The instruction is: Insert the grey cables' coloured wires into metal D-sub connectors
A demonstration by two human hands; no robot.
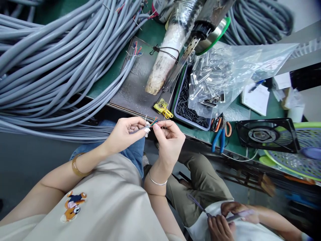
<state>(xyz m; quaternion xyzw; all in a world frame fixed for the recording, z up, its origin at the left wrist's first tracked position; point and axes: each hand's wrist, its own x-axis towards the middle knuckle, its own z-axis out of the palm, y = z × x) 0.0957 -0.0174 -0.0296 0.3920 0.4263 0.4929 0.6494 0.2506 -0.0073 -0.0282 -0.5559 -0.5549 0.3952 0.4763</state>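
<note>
My left hand point(126, 132) pinches the stripped end of a grey cable, where thin coloured wires point(153, 121) in red, green and orange fan out. My right hand point(169, 140) meets it from the right, its fingertips closed on those wire tips. Both hands hover just in front of the green bench edge, above my lap. A gold bangle circles my left wrist and a thin silver one my right.
A thick bundle of grey cables point(57, 57) covers the left bench. A dark metal plate point(136, 83), a yellow clip point(163, 108), a black tray of small parts point(187, 103), a clear bag of connectors point(220, 73), blue-handled pliers point(219, 135) and a fan point(267, 135) lie beyond. A co-worker's hands point(225, 219) work at lower right.
</note>
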